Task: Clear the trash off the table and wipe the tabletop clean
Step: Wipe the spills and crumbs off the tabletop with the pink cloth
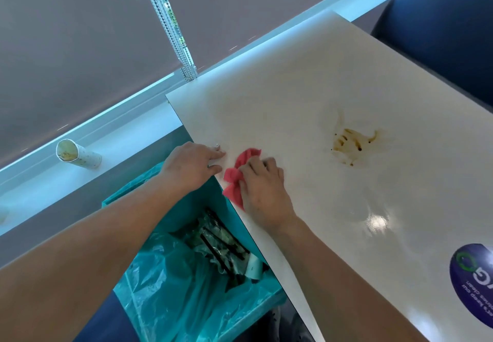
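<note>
Our right hand (262, 192) lies over the red cloth (246, 156), fingers bent and gripping it against the surface (306, 80) at its left edge. Our left hand (190, 167) rests just beside the cloth on that same edge, fingers straight. A brown stain (352, 141) sits near the surface's middle, well apart from the cloth. Below the left edge, a teal-lined bin (221, 203) holds trash (221, 245).

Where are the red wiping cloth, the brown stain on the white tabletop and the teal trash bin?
red wiping cloth (248, 155): head view, bunched upper end.
brown stain (352, 143): head view, middle of the smear.
teal trash bin (210, 204): head view, bare inner wall.
</note>
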A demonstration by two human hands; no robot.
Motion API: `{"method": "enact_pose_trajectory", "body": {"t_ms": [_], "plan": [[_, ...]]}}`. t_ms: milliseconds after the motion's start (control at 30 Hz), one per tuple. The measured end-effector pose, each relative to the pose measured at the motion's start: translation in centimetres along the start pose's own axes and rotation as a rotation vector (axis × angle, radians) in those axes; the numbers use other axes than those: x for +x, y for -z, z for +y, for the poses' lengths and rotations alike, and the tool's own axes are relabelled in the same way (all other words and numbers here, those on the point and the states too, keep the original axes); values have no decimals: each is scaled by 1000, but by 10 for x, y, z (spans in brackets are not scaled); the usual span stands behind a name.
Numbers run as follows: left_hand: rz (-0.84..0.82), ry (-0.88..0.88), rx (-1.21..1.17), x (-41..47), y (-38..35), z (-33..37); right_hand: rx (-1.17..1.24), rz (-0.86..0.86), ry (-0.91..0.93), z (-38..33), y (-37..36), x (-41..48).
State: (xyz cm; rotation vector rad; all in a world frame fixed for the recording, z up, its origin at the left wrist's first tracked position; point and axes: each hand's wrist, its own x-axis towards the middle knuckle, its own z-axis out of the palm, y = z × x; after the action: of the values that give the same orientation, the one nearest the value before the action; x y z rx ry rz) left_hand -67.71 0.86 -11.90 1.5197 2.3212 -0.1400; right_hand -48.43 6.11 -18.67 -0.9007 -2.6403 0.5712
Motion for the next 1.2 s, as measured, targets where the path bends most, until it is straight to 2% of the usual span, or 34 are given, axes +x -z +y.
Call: {"method": "enact_pose_trajectory", "body": {"t_ms": [100, 267, 367, 533, 600, 733, 867, 1000, 1100, 1200], "plan": [[7, 22, -87, 6, 2, 7, 38, -3, 66, 6, 6, -43], [-33, 50, -72, 17, 3, 21, 25, 76, -138, 33, 15, -7], [-80, 60, -10, 18, 5, 24, 4, 46, -233, 27, 13, 30], [-101, 55, 42, 16, 10, 28, 22, -12, -57, 9, 11, -21], [-117, 53, 63, 16, 10, 29, 60, 4, -58, 19, 16, -56], [-138, 99, 95, 19, 8, 37, 23, 142, -210, 66, 41, -87], [-30, 88, 49, 29, 1, 63, -93, 286, -427, 106, 67, -79], [-17, 23, -63, 42, -8, 96, -310, 279, -630, 130, 79, -76], [-107, 25, -10, 53, -6, 116, -422, 176, -655, 142, 92, -74], [-175, 38, 74, 66, 1, 128, -432, 112, -707, 168, 112, -67]]}}
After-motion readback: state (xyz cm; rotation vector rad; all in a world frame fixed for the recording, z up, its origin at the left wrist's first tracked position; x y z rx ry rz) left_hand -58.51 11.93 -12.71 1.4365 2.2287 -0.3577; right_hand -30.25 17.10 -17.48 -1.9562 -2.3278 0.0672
